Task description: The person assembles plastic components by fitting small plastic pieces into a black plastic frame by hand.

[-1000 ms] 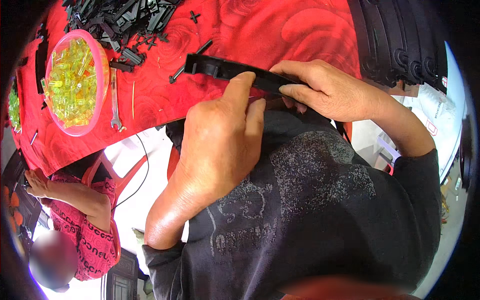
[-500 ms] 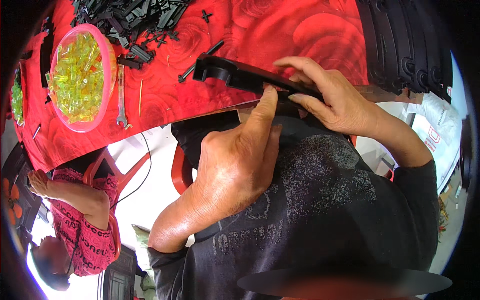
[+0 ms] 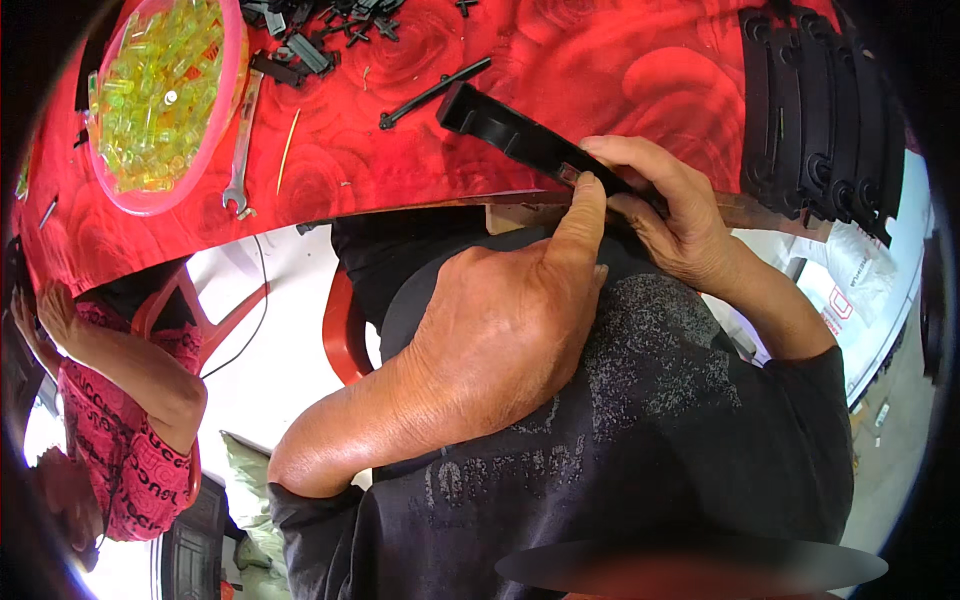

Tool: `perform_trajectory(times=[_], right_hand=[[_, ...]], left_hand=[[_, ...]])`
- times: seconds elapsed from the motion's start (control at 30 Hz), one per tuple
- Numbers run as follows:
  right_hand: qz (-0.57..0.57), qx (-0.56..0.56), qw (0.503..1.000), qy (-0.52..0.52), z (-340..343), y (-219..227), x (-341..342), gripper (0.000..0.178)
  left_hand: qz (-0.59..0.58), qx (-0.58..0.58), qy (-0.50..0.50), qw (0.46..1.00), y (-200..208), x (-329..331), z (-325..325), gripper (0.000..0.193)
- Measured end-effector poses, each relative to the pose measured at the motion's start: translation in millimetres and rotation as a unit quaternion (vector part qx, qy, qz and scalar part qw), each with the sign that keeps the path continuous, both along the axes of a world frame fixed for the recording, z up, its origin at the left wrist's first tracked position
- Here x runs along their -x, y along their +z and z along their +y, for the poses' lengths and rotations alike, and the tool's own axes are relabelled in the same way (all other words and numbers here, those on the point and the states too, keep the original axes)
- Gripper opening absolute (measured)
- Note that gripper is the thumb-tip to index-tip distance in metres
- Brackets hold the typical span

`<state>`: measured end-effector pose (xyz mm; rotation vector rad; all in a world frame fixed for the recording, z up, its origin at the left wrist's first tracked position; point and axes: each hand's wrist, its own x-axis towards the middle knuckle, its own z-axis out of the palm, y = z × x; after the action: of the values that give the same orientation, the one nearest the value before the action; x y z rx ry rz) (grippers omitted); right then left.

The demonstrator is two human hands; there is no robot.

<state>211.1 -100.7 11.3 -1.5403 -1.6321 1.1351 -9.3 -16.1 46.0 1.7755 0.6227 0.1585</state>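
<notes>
Nearby, left hand: we lay its index fingertip on the black part; whether its other fingers grip, we cannot tell.
Right hand: we grasp the part's right end.
Black part: above the surface's near edge.
Red cloth beyond: wrench, black rod, pink-rimmed bowl.

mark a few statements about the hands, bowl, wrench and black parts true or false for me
1. The right hand holds a black part. True.
2. The left hand grips the wrench. False: its index finger is at the held black part, and the wrench lies on the red cloth.
3. The pink-rimmed bowl is full of black crosses. False: it holds clear yellow-green pieces.
4. The wrench lies to the right of the bowl. True.
5. Curved black parts lie at the table's right side. True.
</notes>
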Motion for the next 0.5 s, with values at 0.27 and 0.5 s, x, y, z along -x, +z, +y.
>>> perform_trajectory(times=[0.27, 0.5], right_hand=[[-0.029, -0.085, 0.996, 0.025, -8, -6, -3, 0.048], [-0.008, -0.051, 0.999, 0.011, -12, -3, -7, 0.042]], left_hand=[[-0.005, -0.029, -0.019, 0.999, -3, -3, -7, 0.058], [0.009, -0.027, -0.018, 0.999, 2, -6, -10, 0.051]])
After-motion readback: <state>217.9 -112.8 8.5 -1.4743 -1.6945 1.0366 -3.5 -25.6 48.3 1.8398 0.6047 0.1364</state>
